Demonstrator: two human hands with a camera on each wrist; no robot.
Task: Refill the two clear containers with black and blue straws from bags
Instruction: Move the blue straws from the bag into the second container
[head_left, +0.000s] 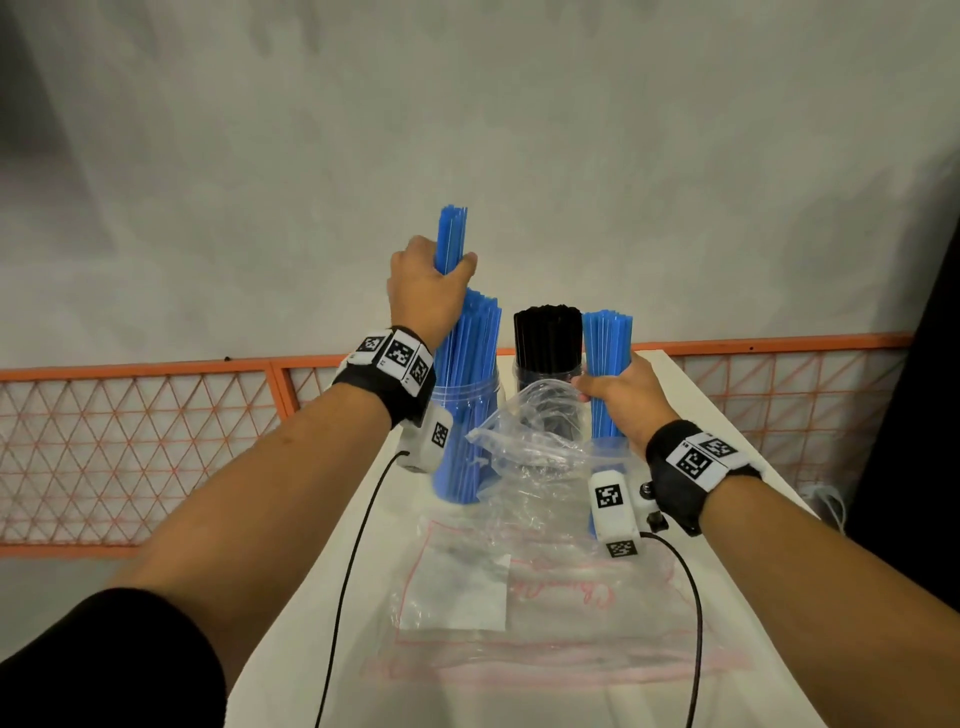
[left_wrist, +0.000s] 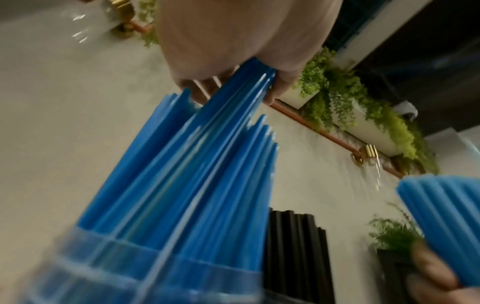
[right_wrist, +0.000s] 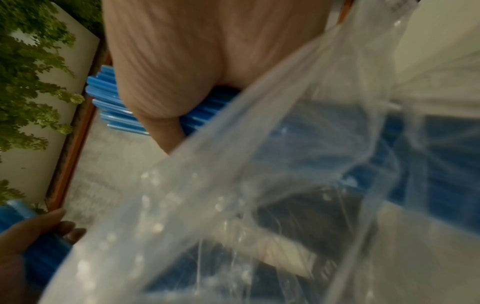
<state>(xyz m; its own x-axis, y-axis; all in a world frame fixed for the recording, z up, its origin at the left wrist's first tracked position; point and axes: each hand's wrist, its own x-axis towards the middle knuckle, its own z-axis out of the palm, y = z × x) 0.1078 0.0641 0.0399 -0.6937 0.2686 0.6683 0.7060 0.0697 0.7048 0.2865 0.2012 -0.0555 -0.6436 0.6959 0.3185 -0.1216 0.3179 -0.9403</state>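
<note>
My left hand (head_left: 431, 286) grips a small bunch of blue straws (head_left: 452, 239), raised above the left clear container (head_left: 465, 410), which stands full of blue straws (left_wrist: 207, 185). In the left wrist view the held bunch (left_wrist: 241, 107) reaches down among those straws. My right hand (head_left: 621, 395) grips a thicker bundle of blue straws (head_left: 607, 348) upright, its lower part inside a crumpled clear bag (head_left: 540, 447). The wrist view shows that bag (right_wrist: 285, 185) draped over the bundle (right_wrist: 109, 102). Behind stands the second container, holding black straws (head_left: 547, 338).
A flat clear bag with pink print (head_left: 519, 613) lies on the narrow white table (head_left: 322, 597) near me. Cables (head_left: 353, 561) run from both wrist cameras along the table. An orange mesh railing (head_left: 156, 447) lies beyond the table's far and left sides.
</note>
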